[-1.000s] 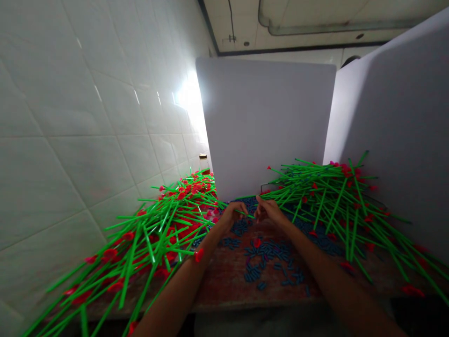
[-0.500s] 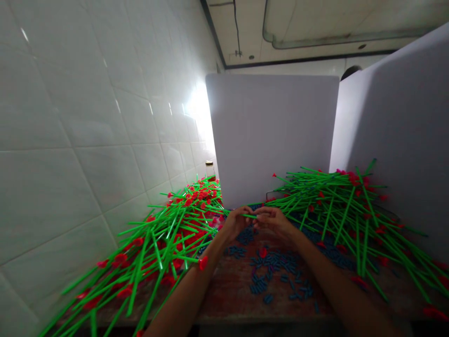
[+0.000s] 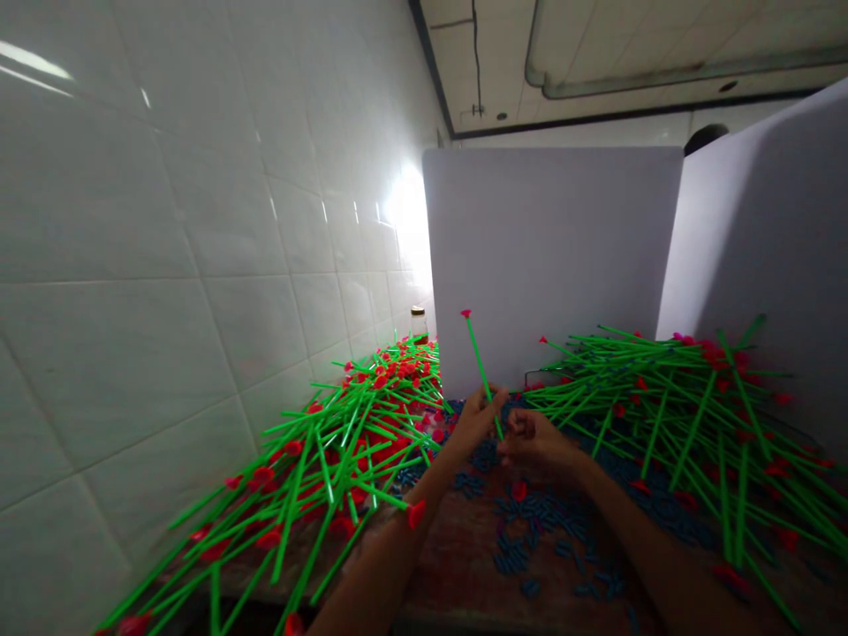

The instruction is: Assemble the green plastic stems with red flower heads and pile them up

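Note:
A thin green stick (image 3: 478,355) with a red flared cap on its top end leans up and to the left, in front of the grey panel. Around its lower part, my left hand (image 3: 482,413) is closed. My right hand (image 3: 533,437) has curled fingers at the stick's bottom end; whatever is between them is too small to make out. Below the hands, small dark blue pieces (image 3: 513,555) lie scattered on the reddish wooden table (image 3: 450,565), with a loose red cap (image 3: 519,490) among them.
Piles of green sticks with red caps lie at the left (image 3: 331,450) and the right (image 3: 689,415). Grey panels (image 3: 549,265) stand behind and at the right. A jar (image 3: 418,325) stands by the tiled wall (image 3: 265,309). Part of a dark head shows over the panel.
The green stick, nearly level between the fingers before, now stands up with its red cap on top. My hands have moved slightly apart, and the view has shifted left.

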Motion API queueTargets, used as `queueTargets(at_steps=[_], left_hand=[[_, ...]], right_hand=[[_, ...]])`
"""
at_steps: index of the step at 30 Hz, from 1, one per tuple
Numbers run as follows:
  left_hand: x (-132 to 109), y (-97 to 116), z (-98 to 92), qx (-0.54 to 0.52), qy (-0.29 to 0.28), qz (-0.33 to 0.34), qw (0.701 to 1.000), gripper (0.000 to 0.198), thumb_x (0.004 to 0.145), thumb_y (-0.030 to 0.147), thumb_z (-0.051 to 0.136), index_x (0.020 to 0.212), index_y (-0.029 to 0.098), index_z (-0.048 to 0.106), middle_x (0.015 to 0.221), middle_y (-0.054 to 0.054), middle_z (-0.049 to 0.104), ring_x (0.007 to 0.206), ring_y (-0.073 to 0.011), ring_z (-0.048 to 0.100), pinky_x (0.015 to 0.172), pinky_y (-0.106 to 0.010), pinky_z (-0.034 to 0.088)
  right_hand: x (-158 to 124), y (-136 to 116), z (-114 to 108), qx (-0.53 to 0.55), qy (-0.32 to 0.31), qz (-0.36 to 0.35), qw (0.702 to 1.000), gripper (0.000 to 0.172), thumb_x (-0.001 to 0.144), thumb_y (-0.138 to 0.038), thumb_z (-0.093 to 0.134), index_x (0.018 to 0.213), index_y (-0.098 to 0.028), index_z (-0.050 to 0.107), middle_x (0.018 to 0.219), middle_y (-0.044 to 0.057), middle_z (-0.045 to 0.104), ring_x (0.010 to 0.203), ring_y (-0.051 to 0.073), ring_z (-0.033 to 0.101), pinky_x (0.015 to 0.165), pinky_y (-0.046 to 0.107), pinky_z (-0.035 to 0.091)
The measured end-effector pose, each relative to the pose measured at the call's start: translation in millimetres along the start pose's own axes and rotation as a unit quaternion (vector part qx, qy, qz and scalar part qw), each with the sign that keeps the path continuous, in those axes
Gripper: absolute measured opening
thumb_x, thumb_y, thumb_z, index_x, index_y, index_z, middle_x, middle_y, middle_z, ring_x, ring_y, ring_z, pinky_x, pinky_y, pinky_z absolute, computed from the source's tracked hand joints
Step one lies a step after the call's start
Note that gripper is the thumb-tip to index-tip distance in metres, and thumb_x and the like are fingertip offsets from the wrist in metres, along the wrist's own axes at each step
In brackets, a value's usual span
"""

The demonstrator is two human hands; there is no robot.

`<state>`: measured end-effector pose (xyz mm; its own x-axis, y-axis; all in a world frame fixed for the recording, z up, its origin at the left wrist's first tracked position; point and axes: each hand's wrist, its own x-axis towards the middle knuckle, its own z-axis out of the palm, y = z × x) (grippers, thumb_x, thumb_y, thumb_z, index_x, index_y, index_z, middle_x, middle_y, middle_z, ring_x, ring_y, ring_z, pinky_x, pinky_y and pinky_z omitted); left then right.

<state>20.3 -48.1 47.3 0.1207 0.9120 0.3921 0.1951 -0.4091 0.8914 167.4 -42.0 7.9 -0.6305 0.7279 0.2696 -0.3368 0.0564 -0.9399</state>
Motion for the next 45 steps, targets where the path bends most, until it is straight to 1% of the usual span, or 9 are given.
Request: queueTargets(at_steps=[6,12,16,21,23,25,29,35,45], left_hand=[[-6.2,-8.5,-0.2,0.166,-0.045,0.117,0.978,0.044,0.087,0.051,0.041,0.063,0.015,0.052,0.053,0.004,0.043,0.053,-0.0081,0.040,0.051,-0.020,0.029],[-4.7,-34.4,15.9,0.229,-0.107,0.126,0.959,0.044,0.086,0.047,0.043,0.060,0.013,0.054,0.054,0.004,0.042,0.054,-0.0079,0.034,0.051,-0.021,0.023],[-4.6,-38.1,15.4,0.255,-0.138,0.124,0.949,0.044,0.084,0.045,0.048,0.053,0.013,0.052,0.048,0.005,0.035,0.048,-0.0063,0.029,0.048,-0.021,0.019],[-6.1,-23.6,-6.9,0.244,-0.215,0.107,0.939,0.034,0.066,0.045,0.071,0.068,0.012,0.063,0.057,0.003,0.054,0.052,-0.0078,0.042,0.049,-0.019,0.027],[-2.7,-10.7,-24.1,0.229,-0.173,0.107,0.952,0.050,0.052,0.046,0.080,0.090,0.015,0.067,0.070,0.001,0.063,0.060,-0.0104,0.050,0.054,-0.019,0.034],[1.9,1.5,-42.8,0.220,-0.071,0.116,0.966,0.058,0.057,0.049,0.077,0.104,0.017,0.065,0.073,0.000,0.064,0.063,-0.0114,0.053,0.058,-0.020,0.037],[7.3,8.3,-70.9,0.242,0.043,0.127,0.961,0.042,0.082,0.052,0.049,0.081,0.015,0.067,0.061,0.000,0.059,0.058,-0.0100,0.049,0.056,-0.020,0.034],[6.8,-10.3,-81.0,0.337,0.039,0.125,0.932,0.040,0.081,0.049,0.051,0.067,0.014,0.064,0.056,0.002,0.055,0.054,-0.0080,0.043,0.055,-0.021,0.028],[8.1,-10.1,-80.2,0.308,0.072,0.139,0.938,0.036,0.081,0.041,0.050,0.062,0.013,0.062,0.050,0.003,0.045,0.051,-0.0080,0.036,0.052,-0.023,0.022]], right_hand=[[2.7,-6.4,-19.3,-0.058,0.050,-0.016,0.997,0.036,0.053,-0.016,0.078,0.079,-0.019,0.053,0.072,-0.003,0.062,0.063,0.012,0.060,0.060,0.024,0.048],[0.7,-36.6,-8.8,0.023,0.090,-0.090,0.992,0.039,0.058,-0.021,0.075,0.094,-0.023,0.063,0.108,0.004,0.062,0.106,0.020,0.055,0.088,0.031,0.044],[5.4,-48.8,14.2,0.036,0.101,-0.121,0.987,0.030,0.074,-0.046,0.066,0.076,-0.017,0.061,0.080,0.004,0.062,0.076,0.015,0.060,0.074,0.028,0.046],[16.8,-41.0,28.7,0.017,0.183,-0.128,0.975,0.053,0.069,-0.055,0.067,0.049,-0.019,0.033,0.043,-0.008,0.026,0.037,0.004,0.023,0.037,0.020,0.022],[21.7,-35.0,26.8,0.022,0.205,-0.134,0.969,0.056,0.069,-0.056,0.064,0.047,-0.020,0.027,0.041,-0.009,0.021,0.035,0.003,0.017,0.035,0.021,0.014],[26.0,-29.1,22.1,0.029,0.198,-0.128,0.971,0.055,0.070,-0.056,0.061,0.048,-0.021,0.026,0.039,-0.009,0.020,0.034,0.004,0.017,0.035,0.021,0.012],[28.5,-18.2,12.8,0.047,0.163,-0.099,0.981,0.049,0.071,-0.049,0.059,0.049,-0.021,0.026,0.039,-0.009,0.019,0.033,0.004,0.015,0.035,0.021,0.010],[19.6,-4.4,14.0,0.061,0.135,-0.063,0.987,0.048,0.075,-0.042,0.056,0.048,-0.020,0.024,0.040,-0.008,0.017,0.034,0.005,0.013,0.036,0.021,0.011],[16.9,-1.0,22.8,-0.039,0.142,-0.046,0.988,0.048,0.075,-0.042,0.057,0.046,-0.021,0.026,0.040,-0.008,0.018,0.035,0.005,0.015,0.037,0.022,0.012]])
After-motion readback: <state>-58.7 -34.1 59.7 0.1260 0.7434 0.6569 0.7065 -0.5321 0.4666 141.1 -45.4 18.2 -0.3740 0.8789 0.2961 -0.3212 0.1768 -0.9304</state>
